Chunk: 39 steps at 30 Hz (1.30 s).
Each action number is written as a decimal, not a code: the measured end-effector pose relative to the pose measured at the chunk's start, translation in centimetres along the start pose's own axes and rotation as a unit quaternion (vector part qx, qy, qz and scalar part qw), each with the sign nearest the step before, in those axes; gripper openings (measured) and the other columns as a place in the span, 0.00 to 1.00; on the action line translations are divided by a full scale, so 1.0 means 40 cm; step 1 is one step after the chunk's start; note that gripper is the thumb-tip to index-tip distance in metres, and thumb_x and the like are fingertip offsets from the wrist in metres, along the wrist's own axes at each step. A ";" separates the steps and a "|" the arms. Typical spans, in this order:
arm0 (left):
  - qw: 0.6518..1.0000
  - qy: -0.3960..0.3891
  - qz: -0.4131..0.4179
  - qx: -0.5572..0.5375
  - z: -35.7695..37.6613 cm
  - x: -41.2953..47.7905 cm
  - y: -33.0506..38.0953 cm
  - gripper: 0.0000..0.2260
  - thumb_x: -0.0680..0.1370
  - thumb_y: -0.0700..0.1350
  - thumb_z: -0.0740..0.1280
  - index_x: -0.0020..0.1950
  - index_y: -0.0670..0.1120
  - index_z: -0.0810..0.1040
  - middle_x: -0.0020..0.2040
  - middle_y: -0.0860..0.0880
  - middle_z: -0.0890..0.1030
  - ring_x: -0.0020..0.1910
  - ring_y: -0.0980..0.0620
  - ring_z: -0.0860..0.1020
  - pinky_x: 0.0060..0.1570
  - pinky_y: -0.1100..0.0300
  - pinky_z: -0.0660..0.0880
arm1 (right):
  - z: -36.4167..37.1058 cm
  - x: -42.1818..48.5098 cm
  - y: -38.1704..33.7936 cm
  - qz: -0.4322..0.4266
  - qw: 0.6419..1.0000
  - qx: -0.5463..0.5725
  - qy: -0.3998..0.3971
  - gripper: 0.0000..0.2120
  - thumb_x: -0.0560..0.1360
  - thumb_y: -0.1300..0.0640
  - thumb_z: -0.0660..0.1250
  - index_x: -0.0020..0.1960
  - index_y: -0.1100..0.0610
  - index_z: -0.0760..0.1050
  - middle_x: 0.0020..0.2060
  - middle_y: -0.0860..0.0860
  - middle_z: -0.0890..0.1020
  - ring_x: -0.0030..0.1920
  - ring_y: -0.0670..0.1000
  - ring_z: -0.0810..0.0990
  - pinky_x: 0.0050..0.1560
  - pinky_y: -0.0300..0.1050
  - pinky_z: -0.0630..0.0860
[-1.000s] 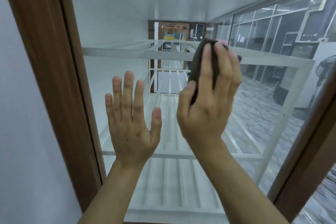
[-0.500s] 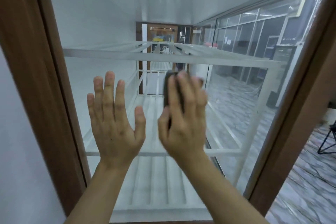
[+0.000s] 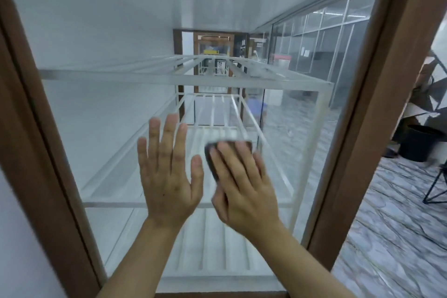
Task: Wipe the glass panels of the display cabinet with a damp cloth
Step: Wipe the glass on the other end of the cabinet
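Note:
The cabinet's glass panel (image 3: 108, 43) fills the view, set in a brown wooden frame (image 3: 36, 152). My right hand (image 3: 244, 189) presses a dark cloth (image 3: 211, 159) flat against the glass near its lower middle, fingers straight over the cloth. Only the cloth's left and top edges show past my fingers. My left hand (image 3: 169, 176) rests flat on the glass just left of it, fingers spread and straight, with nothing in it.
A white wire rack (image 3: 319, 128) with several shelves stands inside the cabinet behind the glass. The right frame post (image 3: 377, 128) borders the panel. Beyond it on the patterned floor are a black bin (image 3: 420, 143) and a black metal stand leg (image 3: 435, 186).
My right hand has slid the cloth down the glass from the upper shelf level toward the lower middle. My left hand stays flat on the glass. The view shifted slightly.

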<state>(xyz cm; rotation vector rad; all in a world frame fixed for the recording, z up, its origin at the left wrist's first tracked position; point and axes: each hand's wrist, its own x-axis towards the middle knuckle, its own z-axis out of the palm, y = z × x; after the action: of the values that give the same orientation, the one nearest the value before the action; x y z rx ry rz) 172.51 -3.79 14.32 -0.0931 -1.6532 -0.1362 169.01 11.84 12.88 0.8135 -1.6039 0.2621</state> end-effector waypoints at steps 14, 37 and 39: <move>1.000 0.006 -0.001 0.025 0.011 0.000 -0.007 0.24 0.84 0.45 0.56 0.78 0.38 0.60 0.80 0.39 0.61 0.83 0.44 0.51 0.80 0.39 0.51 | 0.000 -0.056 0.004 -0.009 1.000 -0.011 -0.024 0.27 0.81 0.55 0.56 0.79 0.58 0.62 0.79 0.53 0.62 0.82 0.55 0.56 0.82 0.55 0.53; 1.000 0.013 0.005 0.022 0.016 -0.004 -0.009 0.24 0.84 0.45 0.56 0.79 0.38 0.60 0.80 0.39 0.61 0.82 0.43 0.52 0.79 0.39 0.52 | -0.013 0.073 0.014 0.059 0.996 0.053 0.031 0.27 0.81 0.58 0.58 0.79 0.60 0.63 0.78 0.56 0.62 0.80 0.59 0.58 0.80 0.62 0.57; 1.000 0.012 0.006 0.019 0.017 -0.004 -0.009 0.24 0.84 0.45 0.56 0.79 0.38 0.60 0.80 0.39 0.61 0.82 0.43 0.52 0.79 0.39 0.51 | -0.013 -0.057 0.029 -0.012 1.000 -0.002 -0.022 0.28 0.80 0.56 0.57 0.80 0.58 0.61 0.79 0.53 0.62 0.82 0.56 0.57 0.81 0.57 0.55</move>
<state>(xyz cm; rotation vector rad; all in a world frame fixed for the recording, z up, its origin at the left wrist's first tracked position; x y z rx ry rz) 171.82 -4.05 14.10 -0.0722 -1.6303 -0.0953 168.67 13.81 11.18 0.8408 -1.6346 0.2258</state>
